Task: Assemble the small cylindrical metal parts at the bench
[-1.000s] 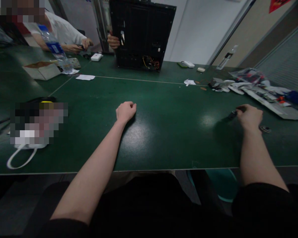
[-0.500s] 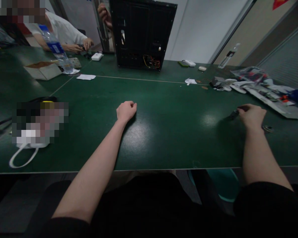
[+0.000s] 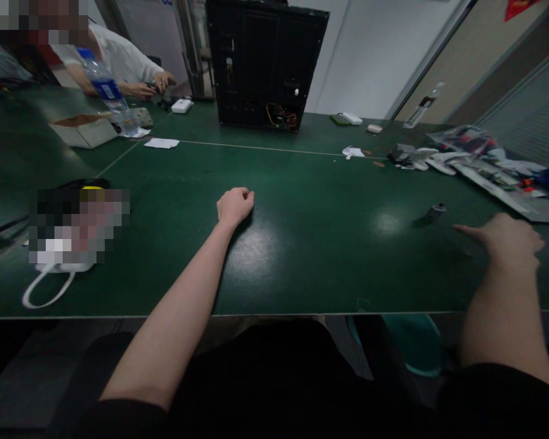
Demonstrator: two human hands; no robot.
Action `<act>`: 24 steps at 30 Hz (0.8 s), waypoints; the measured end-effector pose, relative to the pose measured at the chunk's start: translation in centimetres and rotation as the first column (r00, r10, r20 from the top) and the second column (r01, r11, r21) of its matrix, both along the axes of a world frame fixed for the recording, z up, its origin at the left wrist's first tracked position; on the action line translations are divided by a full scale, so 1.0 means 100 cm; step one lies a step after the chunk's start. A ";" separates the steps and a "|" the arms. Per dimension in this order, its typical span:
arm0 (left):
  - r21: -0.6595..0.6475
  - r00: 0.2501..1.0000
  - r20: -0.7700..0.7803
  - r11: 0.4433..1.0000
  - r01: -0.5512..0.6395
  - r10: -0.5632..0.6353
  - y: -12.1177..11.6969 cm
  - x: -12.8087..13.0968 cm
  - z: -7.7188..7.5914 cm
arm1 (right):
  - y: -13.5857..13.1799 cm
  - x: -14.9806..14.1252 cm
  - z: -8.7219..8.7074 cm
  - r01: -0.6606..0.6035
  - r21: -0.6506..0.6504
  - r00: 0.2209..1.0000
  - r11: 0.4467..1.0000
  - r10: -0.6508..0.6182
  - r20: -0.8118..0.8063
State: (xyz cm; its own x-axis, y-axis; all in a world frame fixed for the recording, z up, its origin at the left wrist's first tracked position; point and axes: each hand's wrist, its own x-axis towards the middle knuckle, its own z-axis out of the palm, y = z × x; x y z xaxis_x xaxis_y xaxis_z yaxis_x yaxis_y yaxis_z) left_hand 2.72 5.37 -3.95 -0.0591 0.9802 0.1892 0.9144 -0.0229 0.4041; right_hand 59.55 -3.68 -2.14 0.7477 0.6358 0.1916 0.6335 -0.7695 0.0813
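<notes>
My left hand [image 3: 235, 205] rests on the green table in a loose fist, with nothing visible in it. On the right, my right hand [image 3: 510, 241] hovers over or touches the tabletop; its thumb sticks out to the left, apart from the other fingers, which are partly hidden. No object shows in its grasp. A small dark grey cylinder with a lighter end [image 3: 436, 211] stands slightly tilted on the table, just left of the right thumb and apart from it. The spot where small ring-like pieces lay is now covered by the right hand.
A black panel with exposed wires [image 3: 269, 67] stands at the back. Plastic, paper and parts [image 3: 498, 171] are piled at right. A water bottle [image 3: 107, 88] and an open box [image 3: 85, 131] are at left, near a co-worker's hands [image 3: 153, 86]. A strapped item [image 3: 64, 267] lies front left.
My right hand has let go of the small dark cylinder, leaving it on the table, and has moved right and nearer to me with the thumb spread. The left hand stays in place.
</notes>
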 end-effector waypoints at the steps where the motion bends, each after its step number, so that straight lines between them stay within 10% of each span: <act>1: -0.002 1.000 0.000 1.000 -0.001 0.001 0.000 0.000 0.000 | -0.007 0.002 0.000 0.075 -0.042 0.995 0.996 -0.077 -0.063; 5: -0.009 1.000 -0.002 1.000 0.002 -0.002 -0.001 0.000 0.001 | -0.024 -0.008 0.004 0.086 -0.112 0.978 0.990 -0.106 -0.177; 9: -0.013 1.000 -0.006 1.000 0.008 -0.008 -0.002 -0.001 0.002 | -0.030 -0.076 0.022 -0.354 0.035 0.917 0.935 0.354 -0.182; 13: -0.023 1.000 -0.015 1.000 0.012 -0.013 -0.002 0.000 0.004 | -0.033 -0.198 0.043 -0.775 0.371 0.402 0.512 0.852 -0.336; 17: -0.031 1.000 -0.027 0.999 0.008 -0.009 -0.003 0.000 0.007 | -0.035 -0.304 0.044 -0.875 0.472 -0.089 0.112 0.919 -0.384; 20: -0.030 0.999 -0.038 0.999 0.012 -0.013 -0.003 0.000 0.009 | -0.032 -0.343 0.036 -0.902 0.425 -0.241 -0.077 0.906 -0.347; 24: -0.021 0.998 -0.053 0.999 0.031 -0.032 -0.004 -0.001 0.010 | -0.023 -0.356 0.028 -0.895 0.415 -0.310 -0.167 0.900 -0.307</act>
